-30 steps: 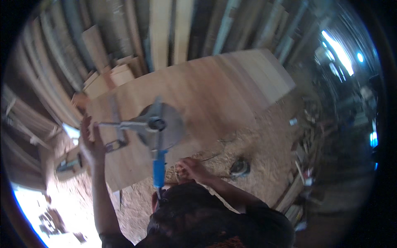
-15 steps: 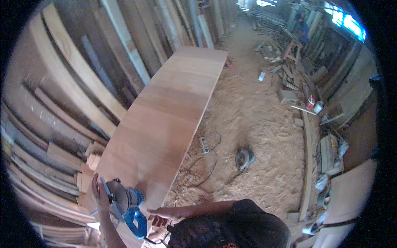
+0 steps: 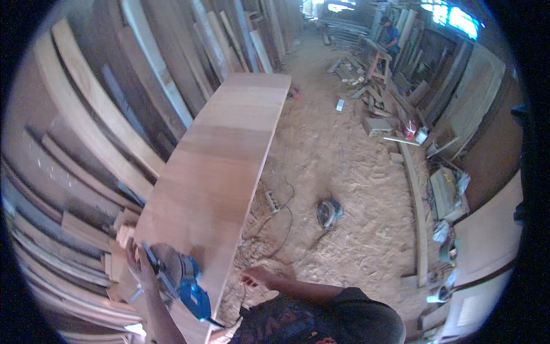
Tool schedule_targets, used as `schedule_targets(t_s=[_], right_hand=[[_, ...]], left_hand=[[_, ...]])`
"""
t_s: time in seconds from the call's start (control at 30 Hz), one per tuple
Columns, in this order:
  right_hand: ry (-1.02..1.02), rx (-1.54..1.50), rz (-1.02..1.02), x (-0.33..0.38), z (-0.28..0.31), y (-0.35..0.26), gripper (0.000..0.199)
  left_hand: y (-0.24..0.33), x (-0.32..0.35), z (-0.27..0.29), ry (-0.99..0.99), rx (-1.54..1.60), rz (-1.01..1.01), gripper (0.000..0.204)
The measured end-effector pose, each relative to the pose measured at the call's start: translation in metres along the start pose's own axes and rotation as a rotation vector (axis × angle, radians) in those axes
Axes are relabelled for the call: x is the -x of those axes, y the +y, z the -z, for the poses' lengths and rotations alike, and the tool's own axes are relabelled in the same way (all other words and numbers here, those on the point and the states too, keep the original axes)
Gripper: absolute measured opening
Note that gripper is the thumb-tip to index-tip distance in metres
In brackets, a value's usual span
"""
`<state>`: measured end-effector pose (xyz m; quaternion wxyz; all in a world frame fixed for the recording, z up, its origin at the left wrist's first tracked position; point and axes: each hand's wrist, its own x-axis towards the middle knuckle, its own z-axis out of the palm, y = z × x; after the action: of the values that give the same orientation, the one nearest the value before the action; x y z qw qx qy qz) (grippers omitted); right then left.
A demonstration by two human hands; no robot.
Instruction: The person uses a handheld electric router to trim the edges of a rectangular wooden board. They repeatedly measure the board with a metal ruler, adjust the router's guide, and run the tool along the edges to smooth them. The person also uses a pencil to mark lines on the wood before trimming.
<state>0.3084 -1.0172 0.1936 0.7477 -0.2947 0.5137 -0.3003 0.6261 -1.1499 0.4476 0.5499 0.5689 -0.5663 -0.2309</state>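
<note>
A blue circular saw [image 3: 192,295] with a greyish round guard and a metal base plate rests on the near end of a long reddish-brown wooden panel [image 3: 212,155]. Beside the saw's plate, at the panel's left edge, is my left hand [image 3: 139,266], its fingers stretched up and apart. Whether it touches the plate is hard to make out. My right hand [image 3: 255,277] hangs off the panel's right side, away from the saw handle, fingers loosely bent and apart, with nothing seen in it. A dark cord leaves the saw's rear near my body.
Boards [image 3: 103,103] lean thickly along the left wall. On the sawdust-covered floor lie another power tool [image 3: 329,213], a power strip [image 3: 271,202] and looping cords. Timber scraps and a long beam [image 3: 417,218] line the right. Another person [image 3: 390,37] sits far back.
My right hand has moved right, away from the saw's handle and past the panel's edge. My left hand's fingers have spread beside the saw. The view has shifted slightly.
</note>
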Motion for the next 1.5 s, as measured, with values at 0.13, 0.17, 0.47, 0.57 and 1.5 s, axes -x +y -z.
schedule_targets(t_s=[0.13,0.17,0.47,0.57,1.5], right_hand=[[0.23,-0.1,-0.104,0.059,0.035,0.051,0.036],[0.269,-0.128,-0.161,0.075,0.042,0.062,0.035],[0.427,-0.231,-0.115,0.074,0.121,0.054,0.031],[0.386,-0.064,-0.016,0.041,0.148,0.018,0.028],[0.526,-0.103,0.556,-0.25,0.34,-0.326,0.03]], left_hand=[[0.021,0.025,0.012,0.09,0.074,-0.069,0.048],[0.029,0.033,0.015,0.125,0.085,-0.084,0.049],[0.139,0.135,0.015,-0.09,0.256,-0.084,0.053],[0.162,0.166,-0.018,-0.409,0.409,0.017,0.059],[-0.116,0.212,-0.243,0.59,0.963,1.033,0.024]])
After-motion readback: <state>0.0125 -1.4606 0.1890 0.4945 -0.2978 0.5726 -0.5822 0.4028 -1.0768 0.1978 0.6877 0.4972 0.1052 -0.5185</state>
